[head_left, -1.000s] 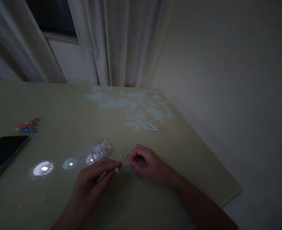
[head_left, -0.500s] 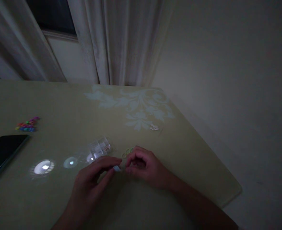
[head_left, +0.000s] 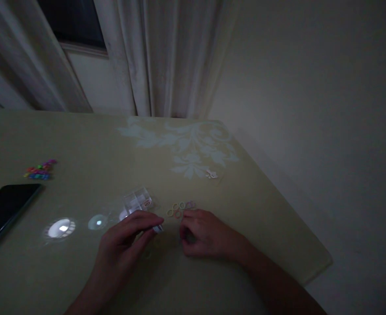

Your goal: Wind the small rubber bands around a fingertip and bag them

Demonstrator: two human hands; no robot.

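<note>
With the right hand (head_left: 206,236) now drawing back toward the person, curled shut on something too dim to tell, the small rings (head_left: 180,208) are lying uncovered on the table (head_left: 81,144), while the left hand (head_left: 127,236) is pinching a small pale piece (head_left: 158,228).

The room is so dim that the small pale piece (head_left: 158,228) pinched at the left hand (head_left: 127,238) fingertips can't be made out. The right hand (head_left: 206,236) curls its fingers under, hiding whatever lies beneath. The dark phone (head_left: 5,210) runs off the left edge. The white bit (head_left: 211,175) on the table (head_left: 261,218) is too small to identify, and both forearms are cut off below.
</note>
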